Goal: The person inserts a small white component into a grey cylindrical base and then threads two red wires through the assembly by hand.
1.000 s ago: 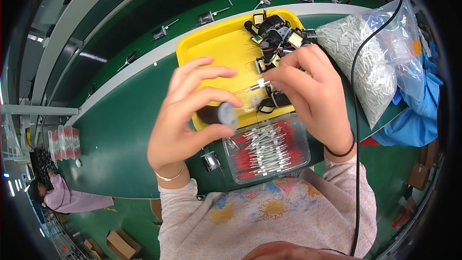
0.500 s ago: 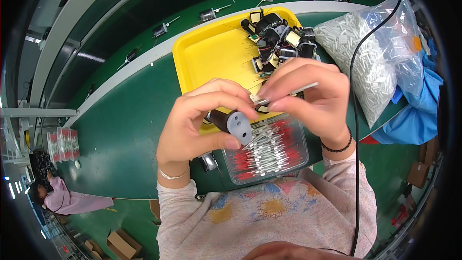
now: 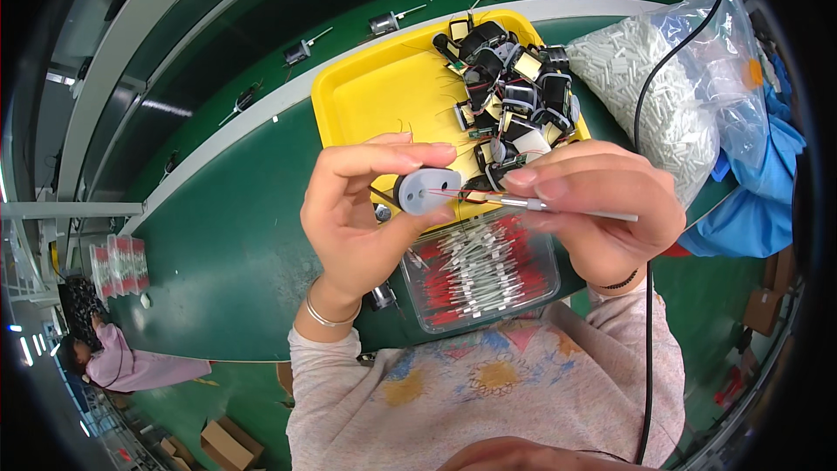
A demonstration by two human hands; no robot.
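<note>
Between thumb and fingers, my left hand (image 3: 344, 205) holds a small black cylindrical motor whose oval grey end cap (image 3: 422, 194) faces right, with holes in it. My right hand (image 3: 610, 205) pinches a slim white tube with a silver end (image 3: 521, 202). Thin red wire (image 3: 475, 195) runs from that silver end to the cap of the motor. Both hands are raised over a clear plastic box (image 3: 436, 324) filled with red-and-white thin parts (image 3: 484, 266). Just beyond them is a yellow tray (image 3: 366, 100) with a pile of black motors (image 3: 514, 92) at its right side.
A clear bag of short white tubes (image 3: 645, 87) lies at the right, beside blue cloth (image 3: 754, 187). A black cable (image 3: 643, 253) hangs down in front. Motors with white stems (image 3: 384, 23) lie on the far green strip. Another person (image 3: 144, 366) is at far left.
My left hand has turned the motor so its cap points right. My right hand has moved right and slightly down with the tube, and the red wire now shows stretched between them.
</note>
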